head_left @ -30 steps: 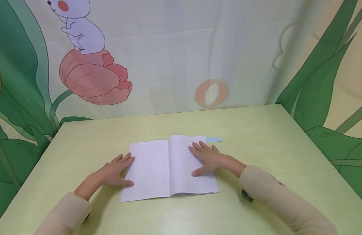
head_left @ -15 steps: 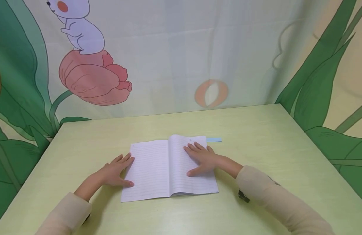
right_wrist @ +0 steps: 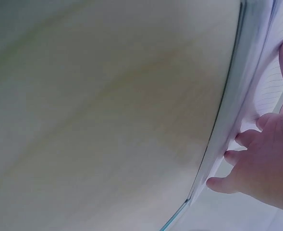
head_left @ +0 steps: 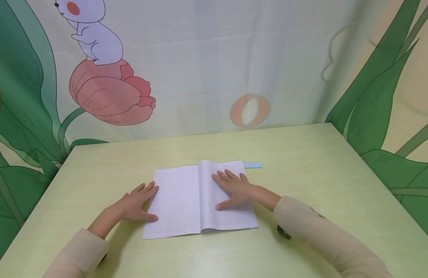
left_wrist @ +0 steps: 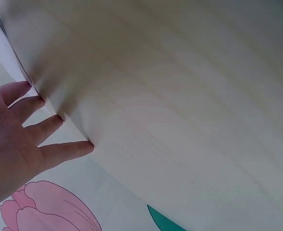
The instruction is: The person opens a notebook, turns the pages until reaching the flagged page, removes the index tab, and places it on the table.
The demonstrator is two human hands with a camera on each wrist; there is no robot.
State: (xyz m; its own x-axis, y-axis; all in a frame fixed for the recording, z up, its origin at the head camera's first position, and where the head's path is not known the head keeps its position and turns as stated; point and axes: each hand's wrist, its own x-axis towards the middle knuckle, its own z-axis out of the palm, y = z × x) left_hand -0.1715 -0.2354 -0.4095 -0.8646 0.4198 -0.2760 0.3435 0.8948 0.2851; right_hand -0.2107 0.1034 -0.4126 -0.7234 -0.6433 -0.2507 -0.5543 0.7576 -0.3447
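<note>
A lined notebook [head_left: 177,204] lies spread on the table, its right-hand pages bulging up near the fold. My left hand [head_left: 135,202] rests at the notebook's left edge, fingers spread, thumb and fingertips on the page margin. On the right-hand page my right hand [head_left: 236,191] lies with its fingers spread apart and touching the paper. The left wrist view shows the left hand [left_wrist: 16,130] with straight fingers down at the table surface. In the right wrist view the right hand [right_wrist: 261,159] presses its fingertips on the page beside the notebook's edge.
A light blue strip [head_left: 253,165] sticks out past the notebook's upper right side. The pale wooden table [head_left: 304,154] runs back to a printed curtain [head_left: 186,77] with a rabbit and flower. More leaf-printed cloth [head_left: 374,127] hangs at the right side.
My right hand has slid left across the right-hand page toward the fold, its forearm following. The left hand and the notebook have stayed in place.
</note>
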